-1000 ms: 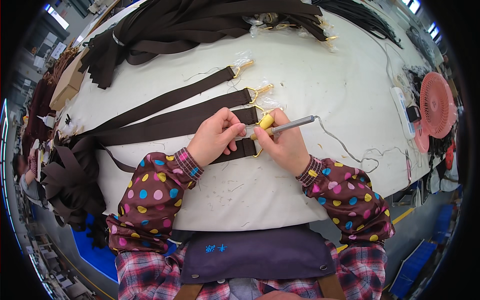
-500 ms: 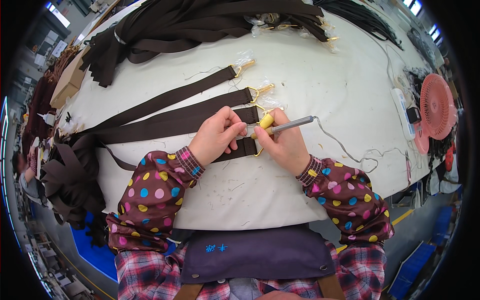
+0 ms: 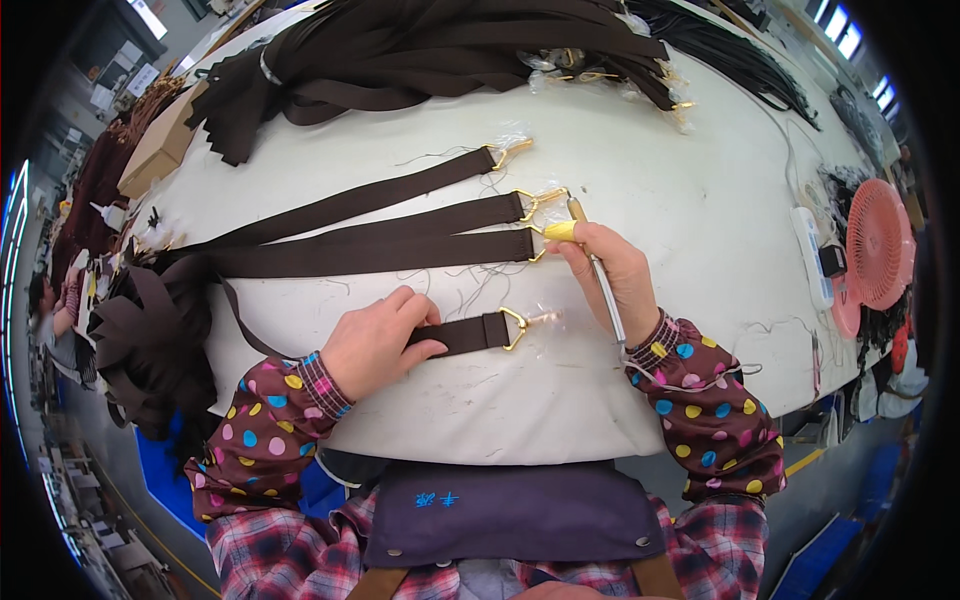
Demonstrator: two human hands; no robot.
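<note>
My left hand [image 3: 375, 340] is closed round a dark brown webbing strap [image 3: 475, 335], whose folded end carries a gold triangular ring [image 3: 516, 328] and a gold hook in clear film. My right hand [image 3: 618, 275] grips a grey pen-shaped heating tool [image 3: 606, 298], like a soldering iron, its tip pointing away from me and its cord hanging by my wrist. A yellow cover [image 3: 560, 231] wraps a fingertip of that hand, close to the ring of another strap [image 3: 470, 250]. Two more straps [image 3: 440, 215] [image 3: 400, 182] fan out behind it.
A large bundle of brown straps [image 3: 400, 60] lies at the back. Strap tails [image 3: 145, 335] heap at the left edge, below a cardboard box [image 3: 165, 145]. To the right are a white power strip [image 3: 812, 258] and a pink fan [image 3: 880, 232]. Loose threads lie among the straps.
My hands have moved apart. The left has drawn the nearest strap down and toward me; the right has gone right, and the tool has turned so its cord end points toward me.
</note>
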